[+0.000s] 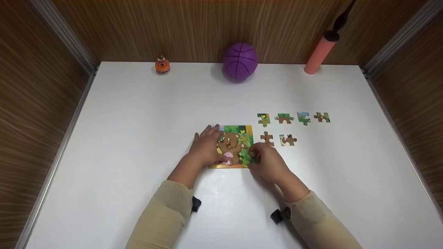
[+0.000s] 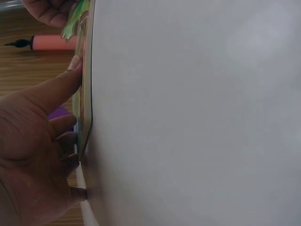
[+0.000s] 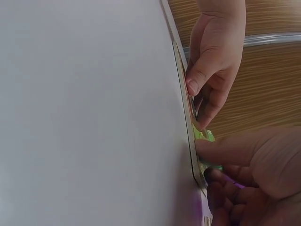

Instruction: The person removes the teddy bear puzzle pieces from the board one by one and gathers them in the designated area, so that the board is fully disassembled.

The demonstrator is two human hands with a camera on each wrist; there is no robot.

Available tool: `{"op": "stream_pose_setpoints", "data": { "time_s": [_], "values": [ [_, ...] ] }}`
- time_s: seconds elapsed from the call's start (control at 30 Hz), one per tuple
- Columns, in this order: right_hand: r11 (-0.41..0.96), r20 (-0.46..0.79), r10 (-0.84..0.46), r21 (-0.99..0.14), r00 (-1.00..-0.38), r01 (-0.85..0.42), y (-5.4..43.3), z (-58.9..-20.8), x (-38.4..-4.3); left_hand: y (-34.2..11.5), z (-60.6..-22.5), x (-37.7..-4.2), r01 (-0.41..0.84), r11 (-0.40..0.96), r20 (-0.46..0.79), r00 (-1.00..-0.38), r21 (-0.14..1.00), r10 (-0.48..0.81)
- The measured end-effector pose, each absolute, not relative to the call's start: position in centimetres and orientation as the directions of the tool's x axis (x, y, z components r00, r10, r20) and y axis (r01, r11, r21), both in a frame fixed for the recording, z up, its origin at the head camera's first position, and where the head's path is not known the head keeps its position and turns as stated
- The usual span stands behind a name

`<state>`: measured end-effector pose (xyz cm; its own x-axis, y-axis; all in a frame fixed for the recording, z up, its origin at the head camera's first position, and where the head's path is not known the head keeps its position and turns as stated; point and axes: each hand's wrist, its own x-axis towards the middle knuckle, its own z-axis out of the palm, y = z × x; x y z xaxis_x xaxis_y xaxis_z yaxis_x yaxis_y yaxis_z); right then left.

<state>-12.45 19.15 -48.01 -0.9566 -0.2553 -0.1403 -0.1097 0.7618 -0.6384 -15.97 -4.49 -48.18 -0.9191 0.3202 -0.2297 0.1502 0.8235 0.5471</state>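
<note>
That green puzzle piece (image 2: 76, 20), pinched in the right hand (image 1: 268, 162) at the bear board's (image 1: 226, 166) 4 o'clock side, looks light, thin and pretty stiff, so I'd grab opposite edges and go easy on any knobs, they might bend. Left hand's (image 1: 205, 148) spread over the 9 o'clock side, fingers toward 1; right forearm angles in from 4ish.

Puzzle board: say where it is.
In the head view, the puzzle board lies centrally on the table, partly under the left hand, with the right hand at its right edge.
</note>
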Motion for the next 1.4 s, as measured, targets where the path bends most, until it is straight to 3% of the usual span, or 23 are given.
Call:
{"op": "stream_pose_setpoints", "data": {
  "time_s": [0.3, 0.57, 0.77, 1.4],
  "values": [
    [0.732, -0.103, -0.292, -0.664, -0.951, -0.153, 20.2, -48.3, -12.4, -4.6, -48.3, -16.0, 0.149, 0.821, -0.231, -0.918, 0.551, 0.322],
    [0.653, 0.041, -0.365, -0.701, -0.93, -0.287, 23.0, -48.5, -12.7, -4.7, -48.3, -16.0, 0.149, 0.82, -0.235, -0.916, 0.552, 0.324],
    [0.649, 0.099, -0.353, -0.69, -0.931, -0.319, 25.7, -48.6, -13.0, -4.6, -48.4, -16.0, 0.149, 0.815, -0.231, -0.916, 0.559, 0.327],
    [0.772, -0.025, -0.115, -0.631, -0.993, -0.073, 35.0, -47.9, -14.6, -4.5, -48.7, -16.1, 0.121, 0.824, -0.247, -0.921, 0.553, 0.301]
  ]
}}
